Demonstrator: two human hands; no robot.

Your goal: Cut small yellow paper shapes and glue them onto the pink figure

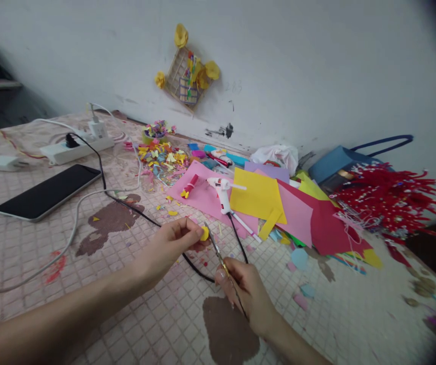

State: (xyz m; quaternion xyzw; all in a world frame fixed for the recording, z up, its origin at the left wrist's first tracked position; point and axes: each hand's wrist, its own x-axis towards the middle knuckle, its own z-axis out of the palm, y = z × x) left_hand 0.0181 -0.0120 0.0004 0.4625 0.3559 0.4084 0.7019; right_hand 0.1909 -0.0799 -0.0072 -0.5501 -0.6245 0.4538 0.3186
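Observation:
Between the thumb and fingers of my left hand point(182, 235) is a small yellow paper piece point(204, 233). My right hand point(245, 290) is closed around slim metal scissors point(216, 248), their blades pointing up and away, close beside the yellow piece. I cannot tell whether the blades touch the paper. Just beyond my hands, a white hot glue gun point(222, 195) lies on coloured sheets, with its black cord trailing toward me. Left of it, a small red roll with a yellow paper bow point(190, 186) rests on a pink sheet point(202, 200).
Yellow paper point(258, 195) and red paper point(326, 228) spread to the right, near red fuzzy stems point(385, 197) and a blue bag point(331, 165). Paper scraps point(164, 157) pile up at the back. At left lie a tablet point(50, 192), a power strip point(77, 149) and cables.

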